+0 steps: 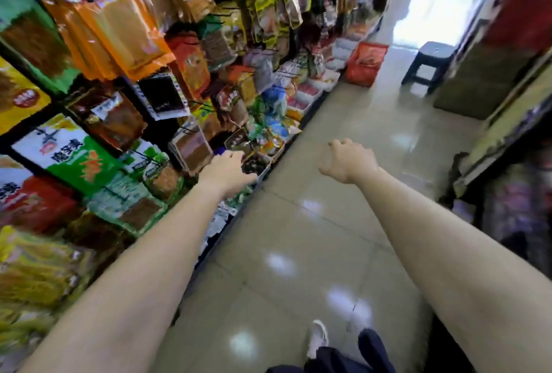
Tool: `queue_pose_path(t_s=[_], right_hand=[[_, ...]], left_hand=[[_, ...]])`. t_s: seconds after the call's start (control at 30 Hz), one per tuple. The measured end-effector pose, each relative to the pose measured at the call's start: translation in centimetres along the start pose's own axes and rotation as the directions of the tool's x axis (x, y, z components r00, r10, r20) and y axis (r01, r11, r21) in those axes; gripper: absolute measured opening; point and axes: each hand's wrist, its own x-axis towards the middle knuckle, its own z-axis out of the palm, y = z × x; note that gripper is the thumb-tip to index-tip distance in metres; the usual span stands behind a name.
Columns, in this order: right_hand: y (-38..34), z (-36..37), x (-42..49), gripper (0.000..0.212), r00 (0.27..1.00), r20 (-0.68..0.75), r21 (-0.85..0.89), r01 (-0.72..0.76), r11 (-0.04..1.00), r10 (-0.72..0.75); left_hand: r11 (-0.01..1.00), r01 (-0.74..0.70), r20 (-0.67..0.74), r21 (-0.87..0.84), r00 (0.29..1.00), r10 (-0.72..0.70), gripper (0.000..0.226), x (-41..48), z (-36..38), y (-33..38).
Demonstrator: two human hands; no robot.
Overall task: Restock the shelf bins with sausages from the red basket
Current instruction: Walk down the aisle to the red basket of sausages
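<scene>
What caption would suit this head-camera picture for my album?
Both bare hands, left and right, reach empty down a snack-lined shop aisle toward a red basket.

- Both bare arms stretch forward from the bottom corners, nearly straight at the elbows.
- The left hand (228,171) is seen from the back, wrist level, fingers pointing forward and curling down out of sight; whether it grips anything cannot be told.
- The right hand (348,160) hangs from a bent wrist, back of the hand up, knuckles forward, fingers curled loosely under; nothing shows in it.
- The two hands are well apart, the right a little further forward than the left.
- Below, one foot in a white shoe (318,338) steps forward, and a dark trouser leg (373,351) shows beside it.
</scene>
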Motion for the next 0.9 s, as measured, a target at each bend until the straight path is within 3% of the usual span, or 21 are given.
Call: queue_pose_path(t_s=[0.4, 0.67, 0.9], right_hand=[[19.6, 1.0, 2.0, 0.079, 0.954, 0.06, 0.17, -0.3, 0.939, 0.294], [25.9, 1.8, 4.9, 0.072, 0.914, 0.113, 0.121, -0.402, 0.908, 0.39], [30.4, -0.6, 15.3, 0.072, 0.907, 0.134, 0.089, -0.413, 0.906, 0.4]], left_hand=[[0.96, -0.278, 0.09, 0.011, 0.957, 0.276, 0.08, 10.5, 3.3, 19.7], [0.927, -0.374, 0.149, 0.017, 0.918, 0.368, 0.072, 17.5, 4.0, 27.7], [0.914, -0.404, 0.162, -0.039, 0.9, 0.404, 0.073, 29.4, 3.5, 33.2]])
